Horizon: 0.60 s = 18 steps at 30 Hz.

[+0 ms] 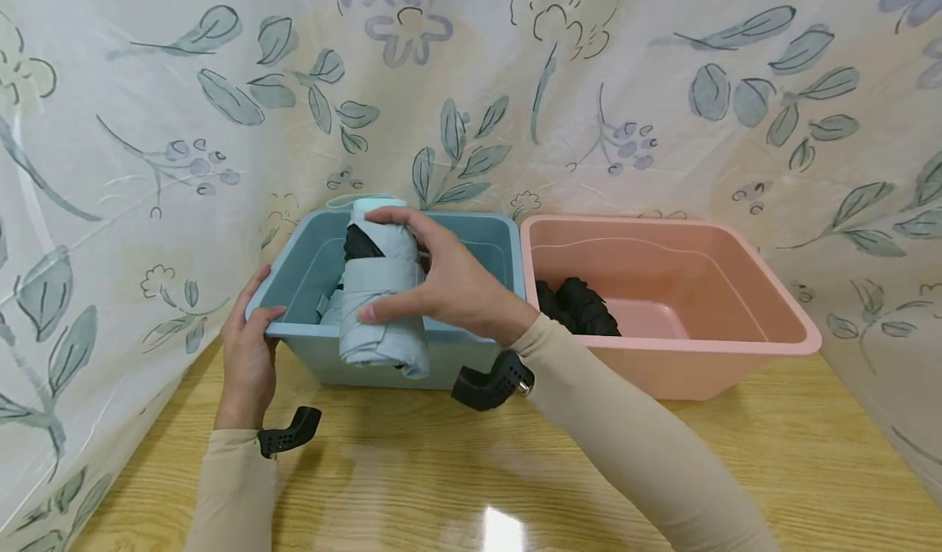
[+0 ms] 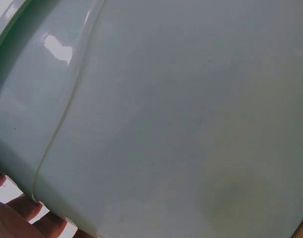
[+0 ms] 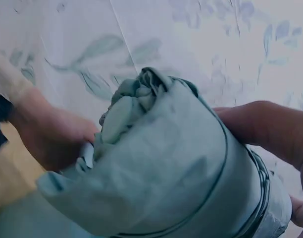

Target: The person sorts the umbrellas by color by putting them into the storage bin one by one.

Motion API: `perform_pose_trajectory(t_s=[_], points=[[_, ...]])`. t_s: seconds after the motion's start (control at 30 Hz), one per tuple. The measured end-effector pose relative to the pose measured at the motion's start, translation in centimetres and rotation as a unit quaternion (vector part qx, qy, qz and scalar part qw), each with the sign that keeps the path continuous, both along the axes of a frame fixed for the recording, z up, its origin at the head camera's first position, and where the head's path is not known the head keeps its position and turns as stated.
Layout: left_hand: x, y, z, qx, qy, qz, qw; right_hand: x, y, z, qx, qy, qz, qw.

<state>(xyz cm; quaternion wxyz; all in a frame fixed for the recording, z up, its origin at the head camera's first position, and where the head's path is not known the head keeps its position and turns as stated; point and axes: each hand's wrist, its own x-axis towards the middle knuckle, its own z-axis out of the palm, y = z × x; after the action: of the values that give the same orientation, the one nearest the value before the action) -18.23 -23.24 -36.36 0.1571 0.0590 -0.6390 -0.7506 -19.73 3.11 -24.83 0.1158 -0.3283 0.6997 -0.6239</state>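
Observation:
My right hand [image 1: 459, 282] grips a light blue folded umbrella [image 1: 383, 290], thumb on the near side and fingers over the top end. The umbrella is rolled up, with a black patch showing near its top and a thin strap loop above. It is held over the front rim of a blue bin [image 1: 471, 335]. In the right wrist view the bunched end of the umbrella [image 3: 166, 163] faces the camera. My left hand [image 1: 250, 347] holds the blue bin by its front left corner, thumb over the rim. Left fingers [image 2: 23, 208] show at the bin wall's edge.
More light blue fabric [image 1: 333, 307] lies inside the blue bin, mostly hidden behind the umbrella. A pink bin [image 1: 684, 345] stands right beside it, with black bundled items [image 1: 585, 307] at its left end. Both bins stand on a wooden table [image 1: 412, 470], before a flowered curtain [image 1: 471, 69].

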Motion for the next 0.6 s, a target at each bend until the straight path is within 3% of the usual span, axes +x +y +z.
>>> perform_pose_trajectory(t_s=[0.23, 0.6], points=[[0.1, 0.1, 0.1, -0.001, 0.001, 0.000, 1.0000, -4.5, -1.7, 0.7, 0.010, -0.076, -0.031, 0.9966], [0.1, 0.0, 0.2, -0.004, 0.000, -0.003, 1.0000, -9.3, -4.8, -1.6, 0.104, -0.142, -0.077, 0.9814]])
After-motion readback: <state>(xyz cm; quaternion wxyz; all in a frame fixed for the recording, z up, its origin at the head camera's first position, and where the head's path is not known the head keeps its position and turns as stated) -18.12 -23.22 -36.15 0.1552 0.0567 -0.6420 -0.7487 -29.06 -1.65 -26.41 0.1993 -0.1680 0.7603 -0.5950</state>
